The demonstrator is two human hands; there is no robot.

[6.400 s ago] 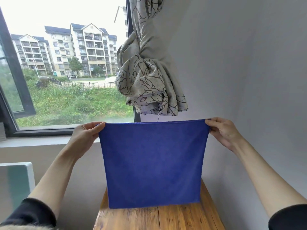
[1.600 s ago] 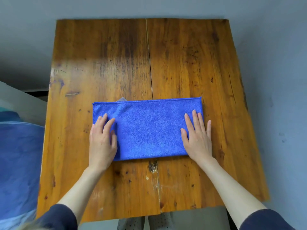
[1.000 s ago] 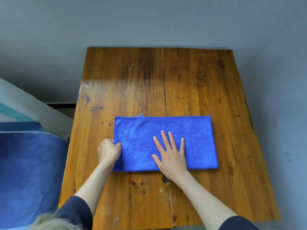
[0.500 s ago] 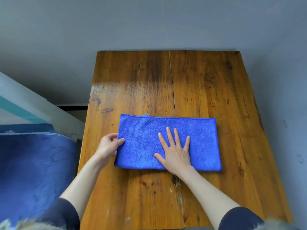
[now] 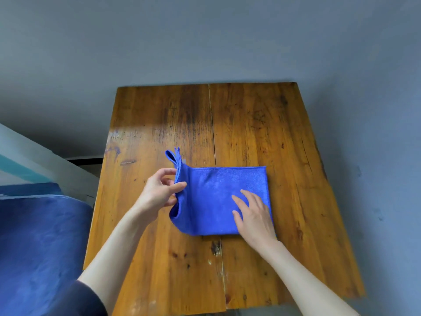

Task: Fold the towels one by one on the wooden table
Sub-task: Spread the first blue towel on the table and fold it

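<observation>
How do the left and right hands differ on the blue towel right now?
The left hand pinches the blue towel at its left edge, lifted off the wooden table; the right hand lies on the right part. Left fingers curl; right fingers spread, nearly straight. Both touch the towel.

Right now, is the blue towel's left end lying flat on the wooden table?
No: the left hand pinches the blue towel's left end and holds it lifted off the wooden table, while the right hand rests on the cloth.
</observation>
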